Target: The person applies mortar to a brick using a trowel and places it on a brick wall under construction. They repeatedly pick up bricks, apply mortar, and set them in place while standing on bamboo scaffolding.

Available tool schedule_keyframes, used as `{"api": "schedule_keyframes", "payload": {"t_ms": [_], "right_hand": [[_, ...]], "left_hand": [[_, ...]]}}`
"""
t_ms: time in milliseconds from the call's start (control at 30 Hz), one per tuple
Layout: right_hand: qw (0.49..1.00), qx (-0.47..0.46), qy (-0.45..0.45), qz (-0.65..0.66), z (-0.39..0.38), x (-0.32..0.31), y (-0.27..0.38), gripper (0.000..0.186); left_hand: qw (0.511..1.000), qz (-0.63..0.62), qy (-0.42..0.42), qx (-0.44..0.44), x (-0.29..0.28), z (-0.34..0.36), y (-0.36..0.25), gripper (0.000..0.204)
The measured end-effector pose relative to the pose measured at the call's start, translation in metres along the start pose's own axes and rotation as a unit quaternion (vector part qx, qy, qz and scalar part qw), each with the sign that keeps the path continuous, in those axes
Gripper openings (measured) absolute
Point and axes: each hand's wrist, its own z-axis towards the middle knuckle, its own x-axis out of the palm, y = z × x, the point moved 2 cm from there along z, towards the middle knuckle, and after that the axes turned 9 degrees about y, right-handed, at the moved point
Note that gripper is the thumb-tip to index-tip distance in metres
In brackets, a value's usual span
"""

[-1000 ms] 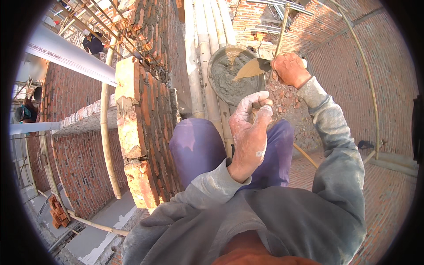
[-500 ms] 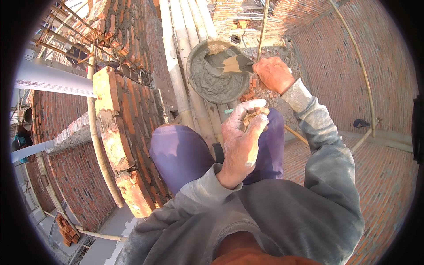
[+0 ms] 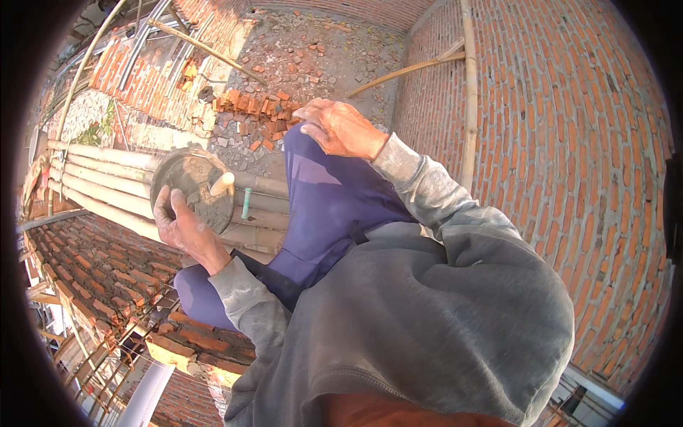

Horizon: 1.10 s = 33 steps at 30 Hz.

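Observation:
My left hand [image 3: 188, 231] is at the near left rim of a round bucket [image 3: 228, 219] of grey mortar [image 3: 191, 183]. Its fingers are bent and partly overlap the bucket. What they hold, if anything, is hidden. From the mortar's right side sticks the pale handle of a trowel [image 3: 223, 183], its blade out of sight. No hand is on it. My right hand [image 3: 346, 129] is at my raised right knee, with nothing in it, thumb and fingers apart.
Bamboo poles [image 3: 107, 178] lie side by side under the bucket. A pile of loose bricks [image 3: 260, 107] is beyond my knee on rubble ground. A tall brick wall [image 3: 562, 164] rises on the right. Unfinished brickwork [image 3: 114, 263] and thin rods are at the lower left.
My view has turned, putting the bucket farther left. My right hand has let go of the trowel and moved to my knee. My left hand, earlier holding small brown pieces, is now at the bucket.

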Motion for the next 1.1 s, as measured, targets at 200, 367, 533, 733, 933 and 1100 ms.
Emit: {"api": "schedule_keyframes", "payload": {"t_ms": [200,367,533,733,933,1100], "right_hand": [[0.833,0.514,-0.041,-0.203,-0.301,-0.103,-0.123,0.022],[0.672,0.726,-0.051,-0.138,-0.547,-0.048,-0.106,0.037],[0.586,0.809,-0.033,0.030,-0.617,0.103,-0.053,0.079],[0.585,0.797,0.053,0.138,-0.501,0.245,0.001,0.129],[0.550,0.825,-0.014,0.125,-0.482,0.249,-0.003,0.098],[0.469,0.874,-0.084,0.097,-0.551,0.245,-0.004,0.082]], "left_hand": [[0.911,0.400,-0.081,-0.056,0.006,0.051,0.097,0.071],[0.834,0.545,0.065,-0.053,-0.057,0.103,0.174,0.064],[0.737,0.647,0.194,-0.005,-0.071,0.117,0.210,0.053],[0.699,0.688,0.194,-0.013,-0.056,0.114,0.193,0.055],[0.690,0.699,0.189,-0.017,-0.038,0.118,0.190,0.058],[0.692,0.699,0.178,-0.028,-0.032,0.121,0.197,0.062]]}}
